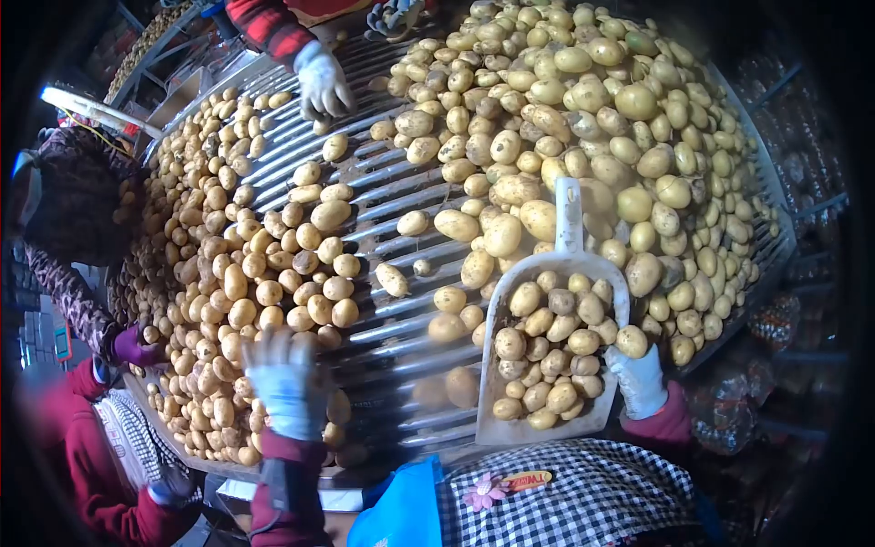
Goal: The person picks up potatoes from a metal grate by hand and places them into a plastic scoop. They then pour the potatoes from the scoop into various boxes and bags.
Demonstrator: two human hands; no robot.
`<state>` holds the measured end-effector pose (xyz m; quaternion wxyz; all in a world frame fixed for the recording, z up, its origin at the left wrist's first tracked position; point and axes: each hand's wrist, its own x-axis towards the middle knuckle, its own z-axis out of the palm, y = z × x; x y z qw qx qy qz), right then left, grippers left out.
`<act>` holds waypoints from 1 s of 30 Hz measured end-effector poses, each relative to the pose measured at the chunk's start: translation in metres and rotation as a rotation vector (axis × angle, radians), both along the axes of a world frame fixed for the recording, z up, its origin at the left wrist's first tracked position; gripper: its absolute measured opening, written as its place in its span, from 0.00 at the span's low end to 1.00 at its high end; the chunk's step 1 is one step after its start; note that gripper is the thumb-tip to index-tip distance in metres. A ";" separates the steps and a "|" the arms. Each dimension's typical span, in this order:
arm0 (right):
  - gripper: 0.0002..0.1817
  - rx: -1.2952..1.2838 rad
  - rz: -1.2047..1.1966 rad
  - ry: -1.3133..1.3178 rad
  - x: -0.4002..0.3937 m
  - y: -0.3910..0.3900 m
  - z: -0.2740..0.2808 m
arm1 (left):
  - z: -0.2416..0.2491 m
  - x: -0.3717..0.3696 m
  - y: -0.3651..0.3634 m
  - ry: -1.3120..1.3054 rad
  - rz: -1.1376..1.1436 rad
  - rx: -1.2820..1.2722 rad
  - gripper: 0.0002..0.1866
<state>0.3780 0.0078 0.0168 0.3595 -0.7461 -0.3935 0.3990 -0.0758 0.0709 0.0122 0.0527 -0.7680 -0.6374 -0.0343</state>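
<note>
My left hand (287, 383), in a pale glove, reaches over the left heap of potatoes (241, 310) with its fingers spread, slightly blurred by motion. At the right edge of a white plastic scoop (497, 337), my right hand (641, 378) is closed on a potato (631, 342) at its fingertips; its glove is pale too. The scoop lies on the slatted metal table with its handle pointing away from me. Small potatoes (547, 356) fill much of its pan.
A large potato heap (583, 100) covers the right side of the slatted table (365, 182). Across from me, another person's gloved hand (324, 82) hangs over the slats. People work at the left, one with a purple-gloved hand (137, 346). Filled net bags (725, 415) stand at the right.
</note>
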 end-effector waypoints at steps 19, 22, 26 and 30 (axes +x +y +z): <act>0.04 0.016 0.021 0.008 0.005 0.005 -0.002 | -0.033 -0.020 0.133 -0.073 -0.038 -0.165 0.16; 0.04 0.021 0.047 -0.024 0.005 0.006 -0.004 | -0.036 -0.013 0.141 -0.121 0.096 -0.206 0.15; 0.05 0.046 0.088 -0.095 0.008 0.004 -0.007 | -0.046 -0.017 0.149 -0.188 0.196 -0.161 0.20; 0.09 0.026 0.068 0.023 0.012 0.001 -0.010 | -0.007 -0.024 0.089 -1.282 0.237 -0.159 0.21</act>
